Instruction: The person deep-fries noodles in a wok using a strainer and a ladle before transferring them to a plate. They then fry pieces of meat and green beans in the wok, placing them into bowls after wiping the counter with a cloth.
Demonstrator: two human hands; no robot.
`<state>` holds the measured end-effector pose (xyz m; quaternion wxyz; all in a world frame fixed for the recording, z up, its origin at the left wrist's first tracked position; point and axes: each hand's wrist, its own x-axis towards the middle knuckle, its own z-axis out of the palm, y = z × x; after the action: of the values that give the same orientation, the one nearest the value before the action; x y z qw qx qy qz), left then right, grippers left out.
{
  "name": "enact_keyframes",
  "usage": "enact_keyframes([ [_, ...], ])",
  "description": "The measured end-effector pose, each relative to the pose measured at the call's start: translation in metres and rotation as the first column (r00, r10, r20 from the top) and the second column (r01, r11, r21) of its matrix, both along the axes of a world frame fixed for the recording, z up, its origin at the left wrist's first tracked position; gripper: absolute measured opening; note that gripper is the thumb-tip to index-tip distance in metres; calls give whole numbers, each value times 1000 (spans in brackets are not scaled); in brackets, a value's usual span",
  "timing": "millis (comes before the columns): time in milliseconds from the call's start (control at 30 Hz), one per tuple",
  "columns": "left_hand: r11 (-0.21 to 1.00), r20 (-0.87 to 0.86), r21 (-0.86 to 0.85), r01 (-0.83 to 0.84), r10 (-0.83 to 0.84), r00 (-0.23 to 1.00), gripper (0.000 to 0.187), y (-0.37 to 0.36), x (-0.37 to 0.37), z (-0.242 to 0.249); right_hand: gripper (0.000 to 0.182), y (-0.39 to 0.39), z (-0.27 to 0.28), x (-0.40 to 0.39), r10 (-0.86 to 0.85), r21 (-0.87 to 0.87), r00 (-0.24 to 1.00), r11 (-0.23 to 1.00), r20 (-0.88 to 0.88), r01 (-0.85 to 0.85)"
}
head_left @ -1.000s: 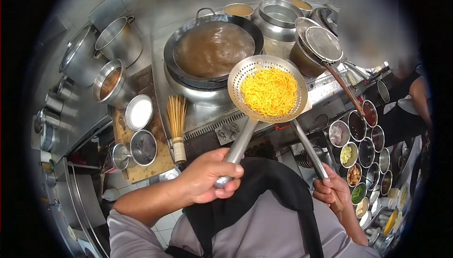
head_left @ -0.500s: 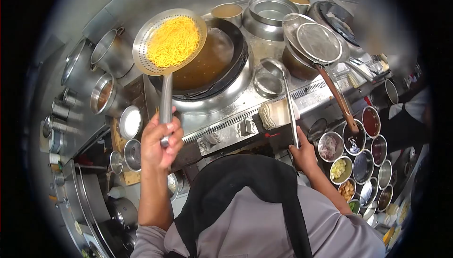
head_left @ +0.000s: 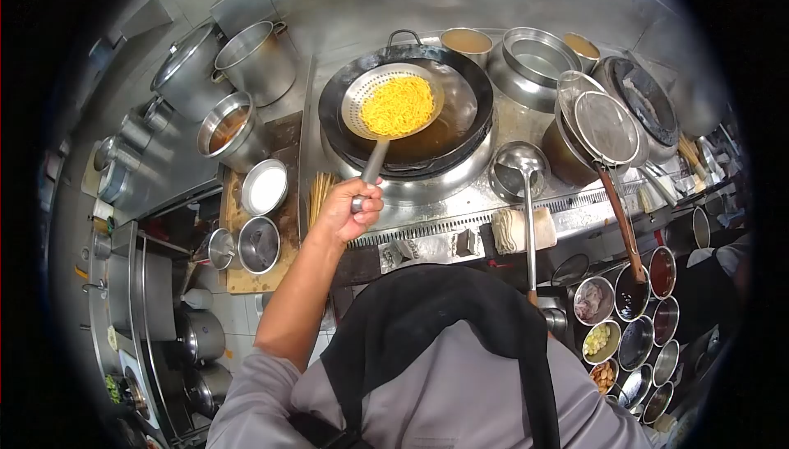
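Observation:
My left hand [head_left: 352,209] is closed around the handle of a perforated metal strainer [head_left: 355,112]. A mound of yellow noodles [head_left: 399,106] lies in the strainer, over a black wok [head_left: 475,108] with brown liquid in it. The wok sits on a round metal burner ring, its loop handle at the far side. To the right, a long ladle [head_left: 528,219] rests with its bowl in a round metal container [head_left: 498,186], its wooden handle end pointing toward me. My right hand is out of view.
A mesh skimmer [head_left: 608,124] lies across a pot on the right, its wooden handle reaching over several ingredient bowls. Large steel pots [head_left: 261,71] stand at the left. A white-filled bowl [head_left: 265,187] and a folded cloth [head_left: 522,231] flank the stove front.
My left hand has lowered the strainer of noodles over the wok. My right hand has let go of the ladle and left the view. The view has shifted.

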<state>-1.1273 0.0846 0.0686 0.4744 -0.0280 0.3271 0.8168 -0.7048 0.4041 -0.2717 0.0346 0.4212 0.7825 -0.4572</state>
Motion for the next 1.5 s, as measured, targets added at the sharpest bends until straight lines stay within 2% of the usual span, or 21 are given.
enact_keyframes([
  [67,1000,8,-10,15,-15,1000,27,-2,-10,-10,44,-3,18,7,12,28,1000,1000,14,-13],
  [467,996,67,-58,74,-70,995,26,-5,-39,-14,44,-30,21,43,125,87,975,986,186,-143],
  [667,992,126,-60,107,-99,987,23,-5,-42,-8,44,-36,13,56,196,76,943,972,269,-224],
  [700,992,123,-64,110,-101,987,26,-6,-44,-11,44,-31,-8,60,207,72,936,969,283,-237],
  [733,991,120,-68,113,-104,987,31,-6,-44,-12,44,-23,-26,68,206,70,936,969,286,-235],
  [767,991,122,-69,114,-105,987,31,-6,-45,-13,41,-10,-44,70,185,76,904,970,385,-230],
  [800,990,113,-76,118,-109,988,31,-6,-45,-13,39,-7,-40,61,161,82,863,971,479,-227],
  [833,989,103,-83,122,-113,988,32,-6,-45,-13,39,-10,-27,54,162,80,862,971,480,-226],
  [900,989,111,-82,123,-113,987,32,-6,-45,-11,36,-19,2,44,65,115,913,986,404,-121],
  [933,989,118,-81,124,-114,986,32,-6,-45,-9,36,-15,-7,49,66,113,912,986,405,-122],
  [1000,989,129,-85,125,-114,985,28,-6,-45,-5,37,-8,-26,58,185,113,893,961,410,-251],
  [1100,988,137,-93,127,-114,984,24,-4,-44,-2,38,-17,-3,59,258,101,899,945,354,-311],
  [1133,987,137,-97,125,-111,984,24,-4,-43,-1,38,-17,-9,60,259,100,899,945,354,-311],
  [1200,988,136,-95,122,-109,985,24,-4,-42,-1,38,-16,-39,61,377,134,841,880,388,-456],
  [1267,988,136,-92,120,-107,985,24,-3,-41,0,36,-1,-83,97,351,97,858,906,375,-413],
  [1433,989,124,-101,110,-97,988,20,-2,-41,-1,35,-12,-27,83,306,-18,856,944,415,-329],
  [1500,989,117,-107,106,-93,989,20,-1,-41,-1,31,-20,9,73,193,-52,911,981,365,-187],
])
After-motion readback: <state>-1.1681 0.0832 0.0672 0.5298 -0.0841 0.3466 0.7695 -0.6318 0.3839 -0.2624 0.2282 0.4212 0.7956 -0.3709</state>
